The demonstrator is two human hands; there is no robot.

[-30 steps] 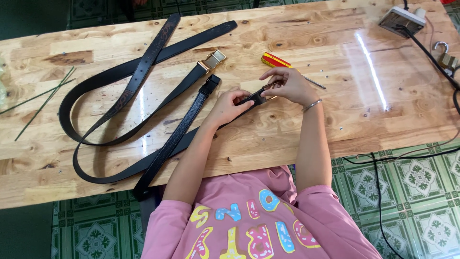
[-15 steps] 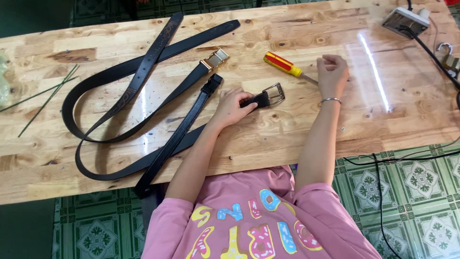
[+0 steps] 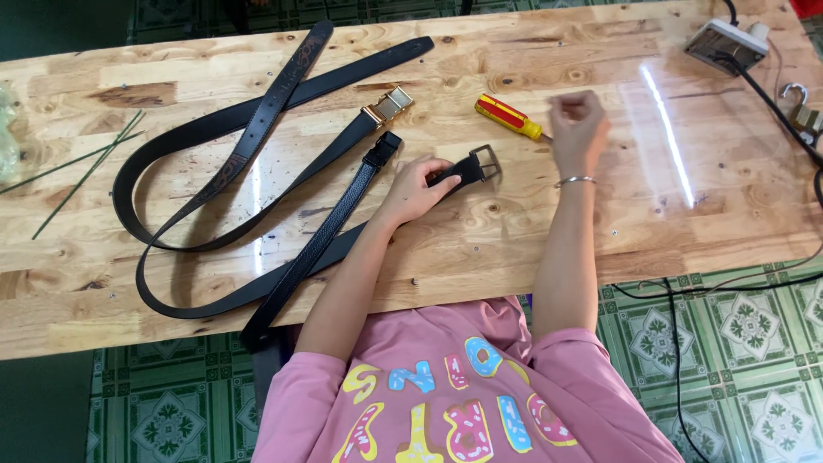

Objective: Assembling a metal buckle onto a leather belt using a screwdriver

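My left hand (image 3: 417,187) grips the end of a black belt (image 3: 300,266) just behind its silver buckle (image 3: 485,160), pressing it to the wooden table (image 3: 531,231). My right hand (image 3: 579,127) hovers blurred with curled fingers just right of a red and yellow screwdriver (image 3: 508,115), at its metal tip. Whether it touches the tip is unclear. A second black belt with a gold buckle (image 3: 390,105) loops across the left half. A dark embossed strap (image 3: 273,99) lies over it.
A white power strip (image 3: 723,43) with a black cable sits at the far right corner, and a metal padlock (image 3: 801,110) lies near the right edge. Thin green sticks (image 3: 86,163) and a clear plastic bag (image 3: 7,129) lie at the left. Green tiled floor (image 3: 737,343) lies below.
My right hand left the silver buckle and moved up and right to the screwdriver's tip. My left hand stayed on the belt end, and the screwdriver lies where it was.
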